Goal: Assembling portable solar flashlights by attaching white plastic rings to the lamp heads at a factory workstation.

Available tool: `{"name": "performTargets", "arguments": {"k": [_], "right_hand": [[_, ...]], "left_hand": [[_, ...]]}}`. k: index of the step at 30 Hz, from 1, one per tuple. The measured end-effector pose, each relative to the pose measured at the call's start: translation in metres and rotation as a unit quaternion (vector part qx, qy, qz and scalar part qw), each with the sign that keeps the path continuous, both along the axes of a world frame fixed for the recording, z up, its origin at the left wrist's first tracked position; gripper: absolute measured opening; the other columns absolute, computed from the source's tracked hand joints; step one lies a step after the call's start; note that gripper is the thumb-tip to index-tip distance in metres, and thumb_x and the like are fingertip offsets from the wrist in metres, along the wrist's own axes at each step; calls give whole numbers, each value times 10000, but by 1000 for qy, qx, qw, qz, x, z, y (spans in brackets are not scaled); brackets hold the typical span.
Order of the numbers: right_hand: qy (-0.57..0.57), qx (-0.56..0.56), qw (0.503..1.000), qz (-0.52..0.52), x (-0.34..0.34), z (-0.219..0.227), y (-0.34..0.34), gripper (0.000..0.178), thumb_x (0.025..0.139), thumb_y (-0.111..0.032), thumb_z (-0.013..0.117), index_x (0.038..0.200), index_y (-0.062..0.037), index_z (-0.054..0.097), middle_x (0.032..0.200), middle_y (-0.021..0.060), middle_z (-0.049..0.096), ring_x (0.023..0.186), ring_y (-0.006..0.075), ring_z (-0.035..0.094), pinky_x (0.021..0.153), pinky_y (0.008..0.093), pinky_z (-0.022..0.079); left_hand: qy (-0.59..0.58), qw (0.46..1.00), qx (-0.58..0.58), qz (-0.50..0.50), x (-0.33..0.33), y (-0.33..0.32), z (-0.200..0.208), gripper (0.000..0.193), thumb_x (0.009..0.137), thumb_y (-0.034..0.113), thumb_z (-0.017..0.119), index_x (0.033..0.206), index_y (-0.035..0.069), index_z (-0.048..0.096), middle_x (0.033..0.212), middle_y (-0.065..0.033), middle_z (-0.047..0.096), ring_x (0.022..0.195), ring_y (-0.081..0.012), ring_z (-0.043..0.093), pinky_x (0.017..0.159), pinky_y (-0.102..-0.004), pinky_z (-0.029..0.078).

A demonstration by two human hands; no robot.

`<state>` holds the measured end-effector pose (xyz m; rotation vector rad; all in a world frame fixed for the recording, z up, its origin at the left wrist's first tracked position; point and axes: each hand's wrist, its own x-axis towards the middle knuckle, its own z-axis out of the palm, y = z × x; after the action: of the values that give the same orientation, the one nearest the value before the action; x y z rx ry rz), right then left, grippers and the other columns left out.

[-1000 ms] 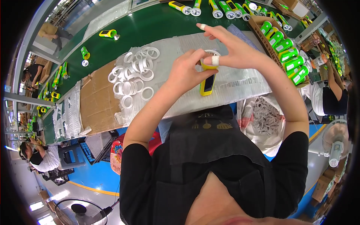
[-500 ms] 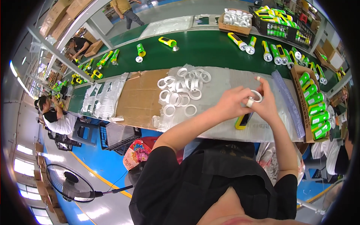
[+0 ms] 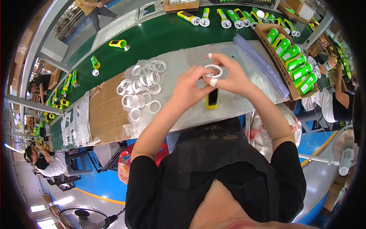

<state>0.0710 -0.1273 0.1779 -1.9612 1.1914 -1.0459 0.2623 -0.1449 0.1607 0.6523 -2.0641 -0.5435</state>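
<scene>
Both hands meet over the grey covered part of the table, round a white ring (image 3: 219,68) at the top of a flashlight. Below them shows the yellow flashlight body (image 3: 212,102) with its dark panel; the hands hide its middle. My left hand (image 3: 189,84) is closed, its fingertips at the ring's left side. My right hand (image 3: 232,76) curls round the other side, with white wraps on the thumb and index finger. Clear lens material shows inside the ring. Left of my hands lies a loose pile of white rings (image 3: 143,84).
A carton of green and yellow flashlights (image 3: 291,91) stands at the right, beside a rolled clear plastic sheet (image 3: 263,66). More flashlights (image 3: 226,22) lie on the green belt (image 3: 160,36) behind. Brown cardboard (image 3: 108,110) covers the left table. Other people work farther off.
The view has turned, so the table and its things sit farther left and higher in the picture. Both hands stay on the ring, with small shifts of the fingers.
</scene>
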Motion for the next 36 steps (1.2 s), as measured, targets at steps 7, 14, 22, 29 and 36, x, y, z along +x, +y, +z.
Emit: {"name": "performTargets", "arguments": {"k": [7, 14, 22, 29, 36], "right_hand": [[-199, 216, 953, -75, 42, -88, 49, 678, 741, -318, 809, 1280, -49, 497, 1082, 73, 649, 1024, 212, 624, 861, 376, 494], [-265, 343, 834, 343, 41, -42, 62, 432, 728, -190, 821, 1066, -34, 601, 892, 45, 662, 827, 139, 639, 736, 307, 510], [39, 154, 975, 153, -22, 10, -2, 585, 776, -388, 782, 1182, -27, 564, 999, 143, 643, 891, 266, 623, 762, 368, 494], [270, -81, 892, -353, -233, 24, 11, 513, 750, -155, 739, 1230, -87, 573, 1290, 147, 562, 1237, 346, 503, 1052, 420, 408], [560, 69, 801, -200, -328, 23, 39, 868, 525, -79, 795, 1327, -177, 478, 1380, 114, 440, 1325, 333, 387, 1102, 514, 325]], "left_hand": [[125, 970, 178, -112, 6, -3, -2, 331, 760, 98, 789, 1008, 44, 577, 1081, -104, 680, 983, -184, 653, 861, -328, 518], [315, 840, 274, -347, 10, 37, 26, 272, 755, 52, 709, 977, 36, 551, 986, -160, 621, 859, -287, 671, 739, -411, 548], [3, 995, -67, -78, 37, -49, 34, 366, 972, 331, 524, 1091, -7, 597, 1090, -169, 618, 887, -267, 637, 794, -368, 501], [59, 958, -8, 282, 41, -227, -16, 346, 940, 257, 647, 1125, -8, 523, 1032, -135, 607, 851, -205, 610, 718, -338, 512], [-196, 911, -150, 332, 24, -298, -73, 442, 828, 231, 716, 1191, 41, 551, 1217, -204, 559, 1091, -396, 559, 920, -474, 468]]}}
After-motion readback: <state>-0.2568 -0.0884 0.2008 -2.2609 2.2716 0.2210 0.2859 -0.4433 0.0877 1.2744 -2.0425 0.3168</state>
